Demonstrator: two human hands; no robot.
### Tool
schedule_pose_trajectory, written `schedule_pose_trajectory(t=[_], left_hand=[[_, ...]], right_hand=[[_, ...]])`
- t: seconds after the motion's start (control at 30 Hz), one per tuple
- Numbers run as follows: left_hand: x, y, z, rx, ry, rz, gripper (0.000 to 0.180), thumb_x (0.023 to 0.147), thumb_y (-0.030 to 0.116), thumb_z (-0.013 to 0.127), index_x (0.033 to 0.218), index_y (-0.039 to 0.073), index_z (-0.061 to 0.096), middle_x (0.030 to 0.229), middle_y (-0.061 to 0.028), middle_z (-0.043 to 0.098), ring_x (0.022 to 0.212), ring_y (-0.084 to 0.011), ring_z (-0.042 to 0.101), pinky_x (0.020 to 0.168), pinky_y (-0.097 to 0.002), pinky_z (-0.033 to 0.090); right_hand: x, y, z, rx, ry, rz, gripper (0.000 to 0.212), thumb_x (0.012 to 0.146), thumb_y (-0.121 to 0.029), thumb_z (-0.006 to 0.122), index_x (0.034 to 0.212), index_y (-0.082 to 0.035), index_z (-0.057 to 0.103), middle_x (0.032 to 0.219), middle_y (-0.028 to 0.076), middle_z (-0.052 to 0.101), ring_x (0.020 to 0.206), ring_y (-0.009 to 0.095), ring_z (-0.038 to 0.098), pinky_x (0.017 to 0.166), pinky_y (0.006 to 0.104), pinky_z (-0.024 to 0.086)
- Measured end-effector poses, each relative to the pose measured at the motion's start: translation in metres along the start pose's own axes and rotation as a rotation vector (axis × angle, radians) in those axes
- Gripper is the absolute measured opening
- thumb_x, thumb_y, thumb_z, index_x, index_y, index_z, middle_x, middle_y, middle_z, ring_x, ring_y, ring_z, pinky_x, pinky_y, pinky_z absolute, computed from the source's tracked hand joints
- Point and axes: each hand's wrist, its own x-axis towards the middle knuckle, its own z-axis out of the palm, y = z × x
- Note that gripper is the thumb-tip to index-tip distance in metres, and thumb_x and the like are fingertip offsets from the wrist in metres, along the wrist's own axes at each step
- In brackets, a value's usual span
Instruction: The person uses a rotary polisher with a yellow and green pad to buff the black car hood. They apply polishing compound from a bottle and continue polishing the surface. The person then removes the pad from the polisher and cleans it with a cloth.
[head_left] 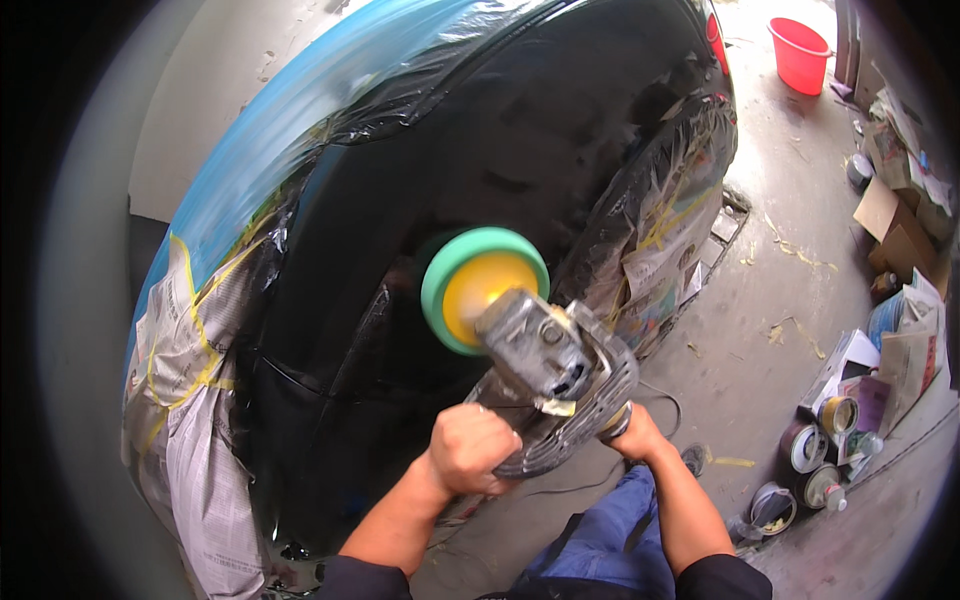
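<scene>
Our left hand [470,448] has its fingers curled into a fist, gripping the grey polisher [545,360] at its left side; our right hand [640,435] wraps the rear handle. The polisher's green-rimmed yellow pad [490,272] faces the black car body [390,210] (whether it touches, we cannot tell). Farther out, we see taped paper [195,365] and blue film [270,150] leftward, a red bucket [800,60] and cans [804,447] rightward.

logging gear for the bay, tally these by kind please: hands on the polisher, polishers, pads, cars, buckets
Hands (left hand, right hand): 2
Polisher: 1
Pad: 1
Car: 1
Bucket: 1
Total: 6
</scene>
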Motion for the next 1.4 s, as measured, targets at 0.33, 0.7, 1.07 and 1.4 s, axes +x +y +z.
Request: schedule_pose_trajectory(t=[0.33,0.7,1.07,1.4], left_hand=[[-0.016,0.007,0.021,0.066,-0.147,0.012,0.021,0.058,0.018,0.074,0.072,0.009,0.061,0.061,-0.0030,0.054,0.050,-0.0211,0.054,0.049,-0.0332,0.041],[0.036,-0.003,0.042,0.220,-0.230,0.059,0.021,0.065,0.017,0.075,0.069,0.010,0.056,0.059,-0.0039,0.051,0.051,-0.0229,0.054,0.050,-0.0345,0.043],[0.012,-0.007,0.048,0.165,-0.172,0.040,0.023,0.071,0.013,0.076,0.066,0.009,0.054,0.056,-0.0036,0.046,0.047,-0.0225,0.049,0.048,-0.0347,0.037],[-0.108,0.012,0.068,0.069,-0.436,-0.098,0.028,0.061,0.027,0.078,0.072,0.008,0.061,0.063,-0.0036,0.055,0.052,-0.0230,0.055,0.051,-0.0355,0.042]], right_hand=[[-0.002,0.034,0.049,0.069,0.022,-0.068,0.058,0.082,-0.030,0.079,0.132,-0.009,0.059,0.121,0.015,0.070,0.113,0.026,0.067,0.096,0.0381,0.051],[0.026,0.054,0.052,0.302,0.120,-0.176,0.040,0.087,-0.028,0.078,0.119,-0.007,0.067,0.111,0.011,0.074,0.101,0.018,0.068,0.092,0.0345,0.053],[0.045,0.074,0.068,0.305,0.086,-0.119,0.051,0.073,-0.014,0.084,0.120,-0.006,0.066,0.116,0.010,0.073,0.106,0.019,0.068,0.095,0.0337,0.052],[0.025,0.161,0.172,0.266,-0.142,-0.057,0.059,0.071,-0.015,0.083,0.126,-0.009,0.063,0.120,0.013,0.071,0.113,0.026,0.067,0.097,0.0358,0.051]])
